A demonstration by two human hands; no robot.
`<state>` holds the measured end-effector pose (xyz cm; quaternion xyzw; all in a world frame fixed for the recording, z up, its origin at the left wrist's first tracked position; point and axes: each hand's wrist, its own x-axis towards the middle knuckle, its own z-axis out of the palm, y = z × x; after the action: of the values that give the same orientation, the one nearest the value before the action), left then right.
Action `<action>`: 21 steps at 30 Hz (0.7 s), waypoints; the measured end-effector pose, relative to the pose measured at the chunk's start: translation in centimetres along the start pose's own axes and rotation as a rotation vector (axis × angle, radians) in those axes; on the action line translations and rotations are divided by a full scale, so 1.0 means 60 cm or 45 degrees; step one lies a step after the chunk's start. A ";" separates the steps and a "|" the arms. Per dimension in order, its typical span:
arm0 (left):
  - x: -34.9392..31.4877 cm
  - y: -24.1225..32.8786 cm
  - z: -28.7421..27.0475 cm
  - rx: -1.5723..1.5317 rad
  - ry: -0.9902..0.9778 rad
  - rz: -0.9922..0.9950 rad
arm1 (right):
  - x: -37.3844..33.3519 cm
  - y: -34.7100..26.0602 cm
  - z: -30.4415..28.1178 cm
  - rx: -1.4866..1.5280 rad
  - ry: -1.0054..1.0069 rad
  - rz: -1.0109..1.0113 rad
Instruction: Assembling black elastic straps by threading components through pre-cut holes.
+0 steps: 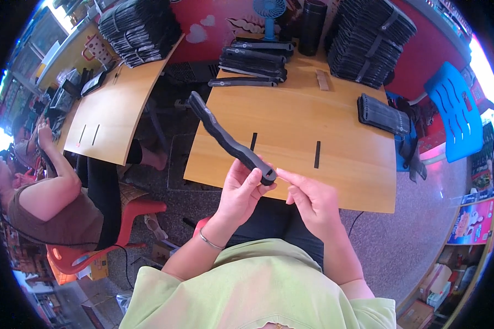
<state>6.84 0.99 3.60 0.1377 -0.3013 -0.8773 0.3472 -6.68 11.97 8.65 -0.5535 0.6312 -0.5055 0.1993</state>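
A long, dark padded strap (225, 141), wavy along its length, rises over the table's near edge and leans to the left. My left hand (241, 192) is closed around its lower end, thumb on the strap's face near a small slot. Beside that end is my right hand (315, 205), its index finger stretched out with the tip at the strap's edge. The thumb stays apart from that fingertip and the other fingers are curled. Nothing shows in the right hand, though its palm side is partly hidden.
The wooden table (291, 120) has two dark slots. At its back are flat dark straps (255, 60), a tall bundled stack (370, 41), a black cylinder (313, 27) and a blue fan (269, 16). A smaller bundle (384, 114) lies right. Another person (55, 203) sits left by a second table (110, 118).
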 end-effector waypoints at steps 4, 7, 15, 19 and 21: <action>0.001 -0.004 0.000 0.038 0.080 0.080 | -0.002 0.006 0.010 -0.247 -0.026 -0.055; -0.001 -0.004 0.006 0.054 0.122 0.102 | -0.004 0.011 0.022 -0.282 0.033 -0.115; -0.001 -0.008 0.006 0.105 0.140 0.162 | -0.005 0.018 0.026 -0.292 0.014 -0.067; -0.002 -0.008 0.006 0.159 0.115 0.237 | -0.004 0.016 0.030 -0.333 0.065 -0.068; -0.005 -0.012 0.007 0.207 0.130 0.289 | -0.005 0.014 0.033 -0.351 0.089 -0.060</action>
<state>6.46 1.80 3.49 0.1749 -0.3669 -0.7969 0.4469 -5.38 11.29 7.03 -0.5723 0.6881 -0.4374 0.0874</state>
